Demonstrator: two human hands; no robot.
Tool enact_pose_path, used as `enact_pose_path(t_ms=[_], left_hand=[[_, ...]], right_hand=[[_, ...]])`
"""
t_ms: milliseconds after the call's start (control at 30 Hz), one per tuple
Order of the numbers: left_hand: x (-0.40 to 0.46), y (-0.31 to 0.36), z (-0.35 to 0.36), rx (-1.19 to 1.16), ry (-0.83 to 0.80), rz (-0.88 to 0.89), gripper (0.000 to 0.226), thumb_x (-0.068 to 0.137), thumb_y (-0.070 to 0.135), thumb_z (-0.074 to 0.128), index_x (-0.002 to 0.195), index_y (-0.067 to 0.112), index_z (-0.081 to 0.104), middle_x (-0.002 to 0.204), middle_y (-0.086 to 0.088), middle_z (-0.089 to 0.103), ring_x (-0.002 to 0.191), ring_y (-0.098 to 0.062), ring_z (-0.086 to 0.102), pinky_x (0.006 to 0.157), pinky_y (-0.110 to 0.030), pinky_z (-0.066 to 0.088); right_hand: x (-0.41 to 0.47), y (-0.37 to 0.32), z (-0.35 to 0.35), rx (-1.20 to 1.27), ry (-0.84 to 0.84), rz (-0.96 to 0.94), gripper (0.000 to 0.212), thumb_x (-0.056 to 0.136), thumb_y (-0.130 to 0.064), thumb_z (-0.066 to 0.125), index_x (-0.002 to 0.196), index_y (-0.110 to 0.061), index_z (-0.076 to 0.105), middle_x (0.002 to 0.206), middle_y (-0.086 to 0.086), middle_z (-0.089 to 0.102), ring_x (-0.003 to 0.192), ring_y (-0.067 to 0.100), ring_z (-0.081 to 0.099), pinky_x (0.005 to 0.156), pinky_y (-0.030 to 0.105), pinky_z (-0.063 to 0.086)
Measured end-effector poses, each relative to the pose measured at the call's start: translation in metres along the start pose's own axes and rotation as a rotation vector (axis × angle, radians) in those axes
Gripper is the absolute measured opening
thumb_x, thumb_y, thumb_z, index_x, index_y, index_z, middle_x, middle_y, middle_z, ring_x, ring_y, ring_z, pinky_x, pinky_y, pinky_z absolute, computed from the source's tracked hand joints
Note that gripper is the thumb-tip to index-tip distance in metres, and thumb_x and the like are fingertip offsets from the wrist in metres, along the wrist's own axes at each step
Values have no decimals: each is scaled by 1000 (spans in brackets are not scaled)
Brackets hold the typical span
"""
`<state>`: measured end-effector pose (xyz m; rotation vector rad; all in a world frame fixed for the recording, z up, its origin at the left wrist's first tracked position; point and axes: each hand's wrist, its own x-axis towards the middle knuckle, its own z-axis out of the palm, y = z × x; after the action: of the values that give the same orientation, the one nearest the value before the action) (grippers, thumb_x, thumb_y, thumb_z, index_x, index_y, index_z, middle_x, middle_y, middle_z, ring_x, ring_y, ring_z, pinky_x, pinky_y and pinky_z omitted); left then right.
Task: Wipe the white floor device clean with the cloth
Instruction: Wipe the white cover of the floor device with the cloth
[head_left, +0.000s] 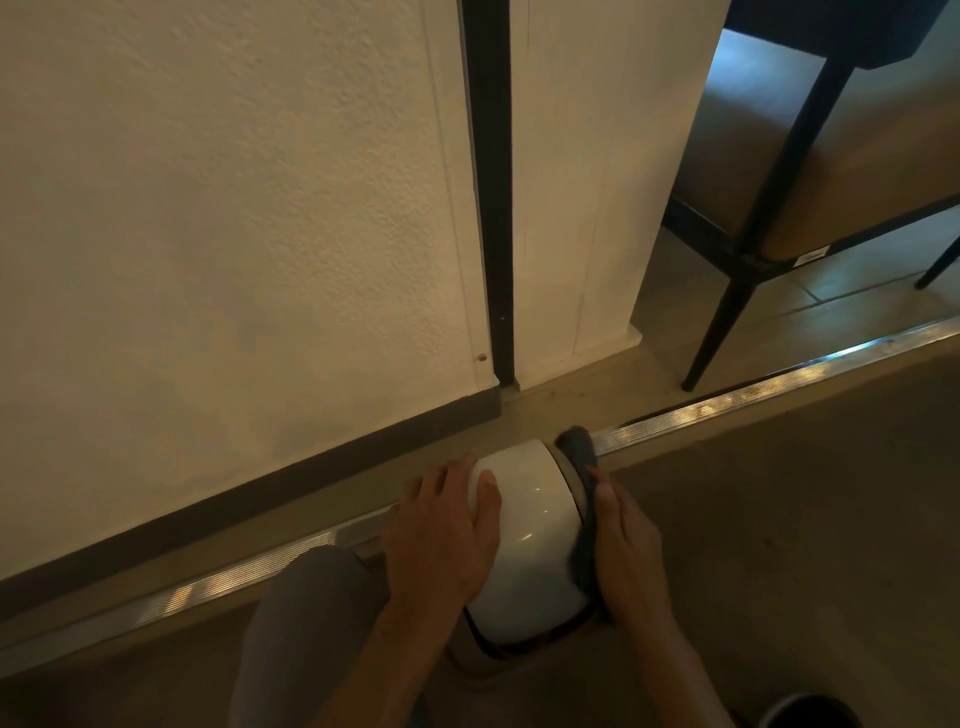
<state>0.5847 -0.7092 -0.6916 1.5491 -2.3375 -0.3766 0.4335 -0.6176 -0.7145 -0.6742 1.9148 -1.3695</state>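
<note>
A rounded white floor device (527, 525) stands on the floor beside a metal door track. My left hand (441, 535) grips its left side, fingers curled over the far edge and thumb lying on the top. A dark grey cloth (582, 499) is draped along the device's right side. My right hand (626, 540) presses the cloth against that side with fingers laid flat along it. The device's base is hidden behind my forearms.
A metal threshold track (769, 395) runs diagonally across the floor. A white textured wall (234, 234) with a dark skirting stands behind. A dark-legged chair (737, 306) stands at the upper right. My knee (306, 613) is at the lower left. A dark object (810, 714) sits at the bottom right.
</note>
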Motion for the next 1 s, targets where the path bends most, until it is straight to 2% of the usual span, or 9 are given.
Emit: enact_pose_path(t_ms=[67,233,367,533,600,733,867,933,1000], left_hand=[[1,-1,1,7,-5,-1,60,98,59,17,128,27,58,118,2,64,105,-20,58,89,-36,47],[1,-2,4,5,-3,-13,61,96,61,16,126,28,57,117,3,63,105,-20,57,88,-35,46],[1,-2,6,-1,25,-24,60,96,61,18,124,28,60,115,5,65,105,-19,59,86,-33,46],[1,-1,4,-29,7,-35,62,95,62,18,126,28,60,118,3,65,107,-21,57,90,-36,46],[0,-1,2,-29,18,-24,60,96,60,19,128,28,59,119,3,65,107,-21,58,89,-36,46],[-1,-1,3,-54,29,-30,59,96,59,22,128,26,60,120,2,65,109,-21,57,90,-35,46],[1,1,4,-53,24,-43,61,95,61,21,128,26,59,120,2,65,109,-19,57,90,-33,44],[0,0,5,-59,33,-43,61,95,61,21,127,26,60,120,3,65,109,-19,56,87,-28,39],[0,1,5,-69,36,-40,61,95,61,21,126,26,60,119,3,65,108,-18,56,85,-27,37]], right_hand=[[24,-15,-1,-16,-121,-6,22,106,-37,36,108,-43,57,105,-13,61,100,2,58,76,19,44],[54,-26,7,-179,-220,-150,33,107,-38,32,124,-32,60,115,-7,63,108,6,59,95,32,48],[5,6,5,-98,3,-50,37,102,-48,32,124,-33,57,117,-9,62,109,7,59,96,34,49],[-46,26,7,-187,238,-28,48,104,-44,30,142,-23,50,130,-16,47,122,6,45,101,28,36],[-39,15,10,-128,243,-39,42,104,-44,32,133,-25,57,125,-11,55,113,6,51,93,27,41],[9,-21,12,-48,64,72,35,104,-45,35,97,-25,63,93,-2,62,88,9,58,73,28,43],[21,-21,10,-103,-18,-45,27,106,-38,35,118,-35,59,103,-15,59,102,4,56,82,23,41],[-3,2,11,-151,106,-113,33,106,-35,35,133,-30,53,113,-14,57,108,3,53,84,15,38],[-36,24,18,-200,271,-106,43,105,-41,31,142,-26,47,131,-11,53,117,3,48,91,16,37]])
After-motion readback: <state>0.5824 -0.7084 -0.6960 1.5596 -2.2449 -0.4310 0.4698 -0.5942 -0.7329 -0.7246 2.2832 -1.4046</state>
